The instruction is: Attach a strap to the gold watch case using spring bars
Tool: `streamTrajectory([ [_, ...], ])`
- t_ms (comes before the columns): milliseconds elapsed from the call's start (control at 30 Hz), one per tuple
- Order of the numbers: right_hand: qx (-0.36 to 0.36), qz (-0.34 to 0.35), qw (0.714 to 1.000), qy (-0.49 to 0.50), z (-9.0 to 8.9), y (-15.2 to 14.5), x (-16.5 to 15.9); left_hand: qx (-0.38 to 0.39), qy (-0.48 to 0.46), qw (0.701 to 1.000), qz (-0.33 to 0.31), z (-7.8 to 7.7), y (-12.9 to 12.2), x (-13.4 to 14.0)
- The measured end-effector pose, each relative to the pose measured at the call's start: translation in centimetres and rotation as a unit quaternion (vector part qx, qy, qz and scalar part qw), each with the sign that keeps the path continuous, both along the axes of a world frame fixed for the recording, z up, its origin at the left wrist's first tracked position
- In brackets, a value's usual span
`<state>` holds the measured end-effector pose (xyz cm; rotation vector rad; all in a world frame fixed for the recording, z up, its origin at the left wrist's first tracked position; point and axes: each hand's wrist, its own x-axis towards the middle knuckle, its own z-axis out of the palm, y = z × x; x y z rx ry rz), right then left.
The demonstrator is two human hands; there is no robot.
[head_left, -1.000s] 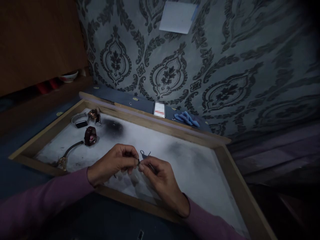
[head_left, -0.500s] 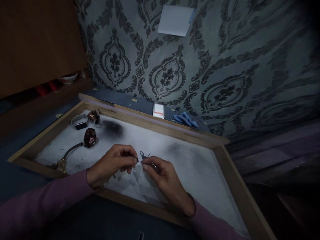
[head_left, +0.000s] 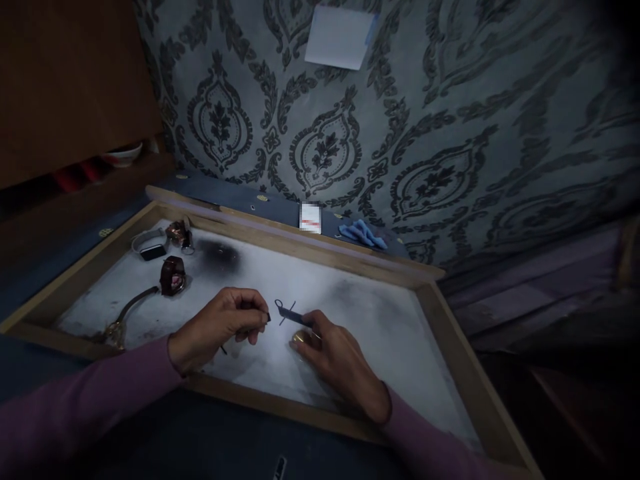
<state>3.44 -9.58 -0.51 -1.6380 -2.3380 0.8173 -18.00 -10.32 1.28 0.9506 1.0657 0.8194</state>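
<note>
My right hand (head_left: 336,353) is closed around a wristwatch with a gold-coloured round case (head_left: 301,337). Its dark strap (head_left: 292,315) points left and ends in a thin buckle. Left of that buckle, my left hand (head_left: 225,327) pinches a dark strip, whose small end (head_left: 269,317) shows at the fingertips; another dark tip sticks out below the palm. A gap separates the strip from the buckle. Both hands are over the white bottom of a shallow wooden tray (head_left: 445,333). My fingers hide most of the watch case.
At the tray's left lie a grey-banded watch (head_left: 151,250), a coppery watch (head_left: 179,233), a dark red watch (head_left: 173,277) and a gold watch with a dark strap (head_left: 133,303). Behind the rim are a small white box (head_left: 311,218) and a blue cloth (head_left: 363,233).
My right fingers have shifted, so the dark strap now lies stretched out and the gold case shows. My left hand keeps its pinch. The whole view has shifted slightly.
</note>
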Motion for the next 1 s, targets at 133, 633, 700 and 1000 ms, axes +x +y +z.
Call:
streamTrajectory([
  [133,0.02,-0.019,0.999,0.016,-0.5,0.0,0.4,-0.008,0.019,1.0,-0.008,0.4,0.3,0.4],
  [633,0.017,0.039,0.992,0.122,-0.7,0.3,1.1,0.003,0.075,0.99,-0.123,-1.2,4.1,3.8],
  [700,0.006,0.035,0.985,0.169,-0.7,0.4,1.1,0.001,0.075,0.988,-0.138,-1.6,4.2,3.9],
  [1000,-0.205,-0.006,0.882,0.424,-0.2,2.4,1.2,-0.028,0.028,0.99,-0.133,-1.8,5.1,3.4],
])
